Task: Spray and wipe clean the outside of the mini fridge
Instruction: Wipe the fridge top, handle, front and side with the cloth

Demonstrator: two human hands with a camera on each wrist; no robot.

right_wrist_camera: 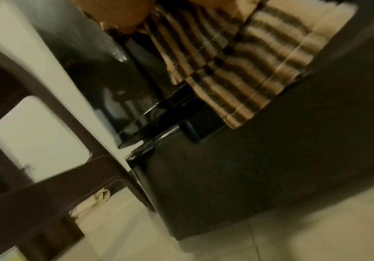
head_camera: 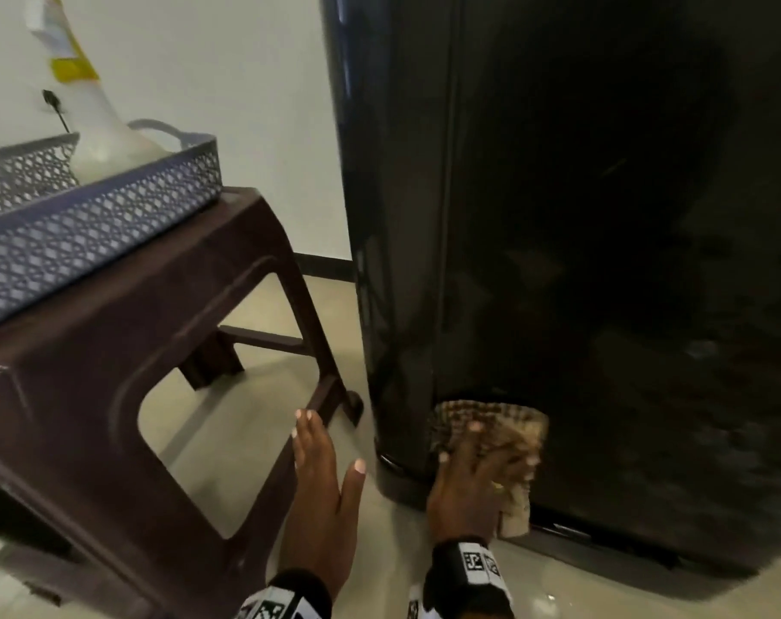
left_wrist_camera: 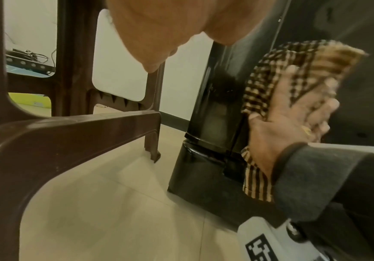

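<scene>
Low on glossy black fridge (head_camera: 603, 216): right hand (head_camera: 473, 484) pressing checked cloth (head_camera: 491, 422).

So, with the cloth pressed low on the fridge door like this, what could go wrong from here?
1. The right hand presses the checked cloth flat on the mini fridge door; the cloth's hanging end could drag on the floor and pick up dirt.
2. The left hand hovers open close to the brown stool; a bump might shake the tray and tip the spray bottle standing in it.
</scene>
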